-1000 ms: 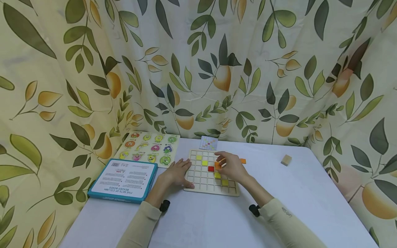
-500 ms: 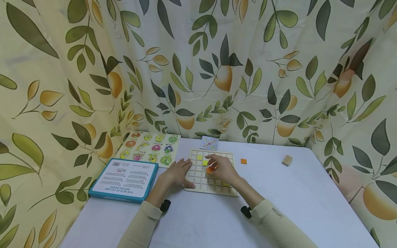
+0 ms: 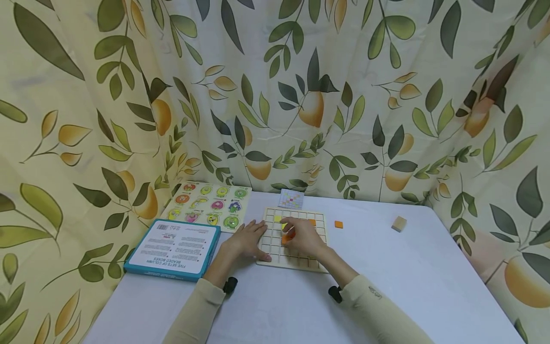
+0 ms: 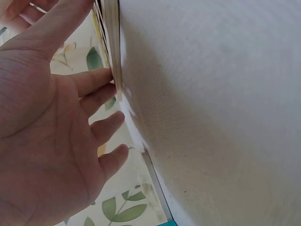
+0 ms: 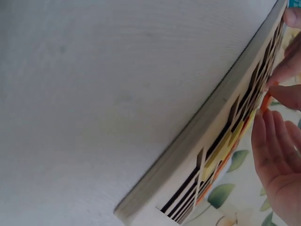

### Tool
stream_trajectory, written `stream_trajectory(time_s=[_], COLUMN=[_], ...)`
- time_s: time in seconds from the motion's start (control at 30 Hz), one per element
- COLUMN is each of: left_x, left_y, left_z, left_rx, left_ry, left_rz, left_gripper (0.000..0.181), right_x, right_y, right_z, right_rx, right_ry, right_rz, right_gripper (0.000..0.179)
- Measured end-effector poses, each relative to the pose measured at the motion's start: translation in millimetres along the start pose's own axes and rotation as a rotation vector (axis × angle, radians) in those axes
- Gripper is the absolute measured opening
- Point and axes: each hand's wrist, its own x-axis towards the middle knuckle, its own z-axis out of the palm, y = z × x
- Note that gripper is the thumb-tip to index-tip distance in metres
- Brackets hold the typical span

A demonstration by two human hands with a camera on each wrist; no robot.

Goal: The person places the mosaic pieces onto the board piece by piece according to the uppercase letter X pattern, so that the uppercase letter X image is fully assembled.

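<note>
In the head view my right hand [image 3: 302, 236] is over the middle of a pale wooden grid board [image 3: 267, 242], pinching an orange tile [image 3: 284, 240] between thumb and fingertips. The right wrist view has this orange tile [image 5: 265, 101] tilted at the board's surface; whether it sits in a cell, I cannot tell. My left hand [image 3: 246, 240] rests at the board's left edge, fingers spread, thumb by the near corner. Some of its fingertips touch the board's side [image 4: 109, 37] in the left wrist view. A yellow tile [image 3: 277, 218] and another orange tile [image 3: 312, 222] lie in cells. My right hand hides several cells.
One loose orange tile [image 3: 338, 224] lies right of the board, a small wooden block [image 3: 398, 223] farther right. Behind the board is a coloured pattern card [image 3: 291, 198]. On the left are a blue-edged box [image 3: 174, 248] and a fruit picture sheet [image 3: 206, 205]. A leafy curtain [image 3: 275, 95] hangs behind.
My right hand has moved left across the board with the orange tile. It now covers the red tile seen earlier, and an orange tile on the board shows beside it. My left hand stays put.
</note>
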Motion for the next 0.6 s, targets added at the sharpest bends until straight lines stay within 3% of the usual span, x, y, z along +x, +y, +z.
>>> stream_trajectory(time_s=[0.6], left_x=[-0.8], left_y=[0.4], left_z=[-0.6], left_rx=[0.005], left_ry=[0.002], left_rz=[-0.002], left_gripper=[0.108], right_x=[3.7], right_y=[4.2], right_z=[4.4], right_rx=[0.035], right_ry=[-0.018], right_rz=[0.035], right_gripper=[0.062])
